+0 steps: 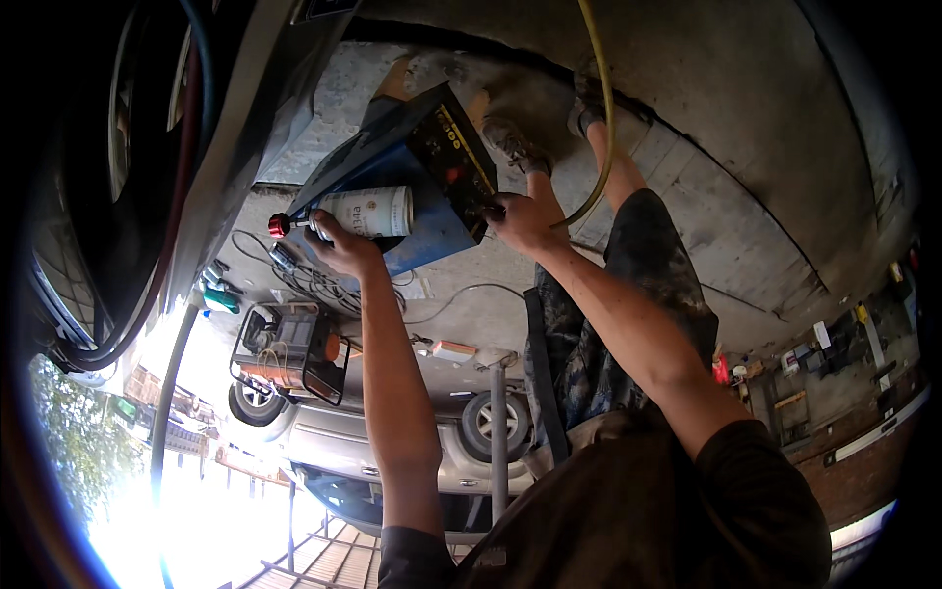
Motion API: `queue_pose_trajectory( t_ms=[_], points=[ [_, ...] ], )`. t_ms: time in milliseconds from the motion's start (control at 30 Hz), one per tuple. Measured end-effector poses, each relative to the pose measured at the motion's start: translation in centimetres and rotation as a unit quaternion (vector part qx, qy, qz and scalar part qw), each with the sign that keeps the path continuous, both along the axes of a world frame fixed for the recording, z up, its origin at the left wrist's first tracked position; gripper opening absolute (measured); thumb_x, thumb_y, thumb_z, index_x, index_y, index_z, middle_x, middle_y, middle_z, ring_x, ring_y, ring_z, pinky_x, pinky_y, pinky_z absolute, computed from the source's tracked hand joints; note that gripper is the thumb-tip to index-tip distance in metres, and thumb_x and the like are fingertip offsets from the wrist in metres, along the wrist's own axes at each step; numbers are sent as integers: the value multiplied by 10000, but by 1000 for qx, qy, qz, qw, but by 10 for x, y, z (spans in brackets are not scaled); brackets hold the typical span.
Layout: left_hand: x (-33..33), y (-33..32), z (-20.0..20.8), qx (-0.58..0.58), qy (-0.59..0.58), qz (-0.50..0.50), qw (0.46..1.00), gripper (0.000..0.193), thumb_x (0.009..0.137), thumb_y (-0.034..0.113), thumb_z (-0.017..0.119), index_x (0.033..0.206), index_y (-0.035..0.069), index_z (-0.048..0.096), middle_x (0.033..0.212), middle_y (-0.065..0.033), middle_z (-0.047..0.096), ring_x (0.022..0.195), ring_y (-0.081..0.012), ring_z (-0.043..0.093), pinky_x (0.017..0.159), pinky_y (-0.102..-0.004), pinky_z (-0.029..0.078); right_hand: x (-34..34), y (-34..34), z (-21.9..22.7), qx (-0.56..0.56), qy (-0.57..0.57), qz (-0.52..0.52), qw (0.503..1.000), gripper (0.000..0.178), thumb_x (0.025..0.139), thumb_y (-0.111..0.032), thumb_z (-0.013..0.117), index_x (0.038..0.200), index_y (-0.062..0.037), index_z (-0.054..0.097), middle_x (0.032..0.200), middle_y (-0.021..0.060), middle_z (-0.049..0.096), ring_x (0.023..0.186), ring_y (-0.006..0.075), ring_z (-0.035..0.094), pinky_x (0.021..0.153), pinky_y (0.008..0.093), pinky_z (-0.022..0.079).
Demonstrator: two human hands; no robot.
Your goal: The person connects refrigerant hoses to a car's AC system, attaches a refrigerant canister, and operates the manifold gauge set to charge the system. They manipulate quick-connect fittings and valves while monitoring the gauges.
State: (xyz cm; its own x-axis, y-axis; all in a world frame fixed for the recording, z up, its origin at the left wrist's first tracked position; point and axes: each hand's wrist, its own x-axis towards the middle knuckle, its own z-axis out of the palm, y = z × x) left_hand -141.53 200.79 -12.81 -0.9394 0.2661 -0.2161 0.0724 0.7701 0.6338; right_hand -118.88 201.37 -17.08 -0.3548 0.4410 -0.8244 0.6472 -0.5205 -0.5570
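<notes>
My left hand (345,245) is closed round the valve end of a white refrigerant can (371,212). A red knob (280,226) sticks out past my fingers at the can's left end. The can lies on its side in front of a blue metal box-shaped machine (432,245) with a dark control panel (451,147). At the lower right edge of that panel, my right hand (525,224) has its fingers bent in; what they grip is hidden. A yellow hose (610,128) curves down and passes out of sight behind my right wrist.
A vehicle's body panel (240,147) with dark hoses rises at the left. Black cables (314,285) lie on the concrete floor beside a framed generator (292,351). A light-coloured car (412,447) and a grey post (498,442) stand beyond. Tools and clutter (795,373) lie at the right.
</notes>
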Motion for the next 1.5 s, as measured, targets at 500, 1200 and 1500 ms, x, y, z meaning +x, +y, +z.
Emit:
queue_pose_trajectory(
  t_ms=[500, 1200, 1500],
  points=[
    [9, 7, 4, -47, 53, -13, 997, 778, 777, 608, 460, 1140, -80, 490, 993, -249, 573, 900, -353, 553, 801, -396, 404, -10, -30, 11, 185, -35, -130, 974, 166, 739, -157, 620, 868, -54, 613, 843, 147, 612, 779, 318, 589, 666, 370, 477],
    [19, 14, 11, -49, 103, -17, 993, 682, 782, 586, 473, 1040, -41, 543, 864, -204, 615, 814, -351, 585, 736, -402, 426, -31, 27, 65, 55, -172, -5, 984, 196, 767, -193, 580, 824, -11, 621, 769, 132, 541, 739, 268, 562, 669, 316, 448],
    [23, 19, 13, -52, 111, -14, 992, 662, 787, 556, 484, 1035, -55, 545, 833, -213, 617, 779, -363, 589, 713, -409, 431, -16, -3, 34, 291, -111, 109, 944, 172, 764, -164, 556, 873, -31, 557, 757, 161, 620, 703, 346, 611, 620, 414, 493]
  ],
)
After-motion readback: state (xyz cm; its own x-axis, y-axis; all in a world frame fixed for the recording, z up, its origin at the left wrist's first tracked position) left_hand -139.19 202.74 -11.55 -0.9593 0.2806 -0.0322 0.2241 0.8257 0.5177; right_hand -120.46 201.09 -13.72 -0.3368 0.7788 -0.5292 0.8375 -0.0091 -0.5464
